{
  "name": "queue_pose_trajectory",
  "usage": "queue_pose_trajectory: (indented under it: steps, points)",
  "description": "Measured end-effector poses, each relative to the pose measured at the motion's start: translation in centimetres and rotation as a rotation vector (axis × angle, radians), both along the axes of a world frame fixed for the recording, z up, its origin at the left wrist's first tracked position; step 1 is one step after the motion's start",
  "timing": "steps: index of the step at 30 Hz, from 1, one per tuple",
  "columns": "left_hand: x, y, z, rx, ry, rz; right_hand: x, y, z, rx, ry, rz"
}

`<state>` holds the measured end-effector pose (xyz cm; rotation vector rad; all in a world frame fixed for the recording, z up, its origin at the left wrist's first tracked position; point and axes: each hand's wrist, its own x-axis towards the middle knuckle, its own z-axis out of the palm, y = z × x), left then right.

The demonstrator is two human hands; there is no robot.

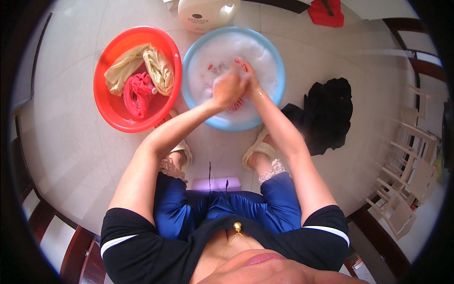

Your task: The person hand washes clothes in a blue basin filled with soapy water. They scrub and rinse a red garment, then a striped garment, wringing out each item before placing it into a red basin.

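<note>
1 person (pixel 161 253): L fingers (pixel 240 81) & R fingers (pixel 248 71) gripping 1 red-wht cloth (pixel 236 104), 2 basins (pixel 234 126).

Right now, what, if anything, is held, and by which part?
Red-and-white cloth, bunched between left hand and right hand; hands and suds hide which part.

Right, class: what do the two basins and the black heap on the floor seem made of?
Red basin: probably plastic, slightly glossy, judging by its smooth, evenly coloured wall. Blue basin: likely plastic too, with a smooth rim. Black heap: apparently matte fabric, from its soft, crumpled folds; fibre unclear.
</note>
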<state>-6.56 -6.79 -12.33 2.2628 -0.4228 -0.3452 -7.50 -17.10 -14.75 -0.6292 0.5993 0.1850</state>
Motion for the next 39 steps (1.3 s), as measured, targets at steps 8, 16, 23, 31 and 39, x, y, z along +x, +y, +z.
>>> queue_pose_trajectory:
  steps: [8, 16, 23, 31, 39]
  points:
    - [0.7, 0.9, -1.5, 0.139, -0.508, -0.288, 1.0, 0.6, -4.8, 0.373, 0.063, 0.085]
    - [-1.3, 0.3, 0.1, -0.116, -0.569, -0.237, -0.4, 0.8, -4.0, 0.177, 0.136, 0.066]
    - [3.6, 0.7, -2.9, 0.107, -0.31, 0.01, -1.2, 1.1, -0.8, -0.038, 0.212, 0.044]
    - [3.0, 1.3, -4.9, -0.078, -0.012, -0.136, -1.7, -0.9, -5.9, -1.789, -0.095, 0.265]
    - [5.0, 0.1, -7.6, 0.136, 0.218, -0.177, -0.6, -2.7, -10.8, -1.553, -0.129, 0.523]
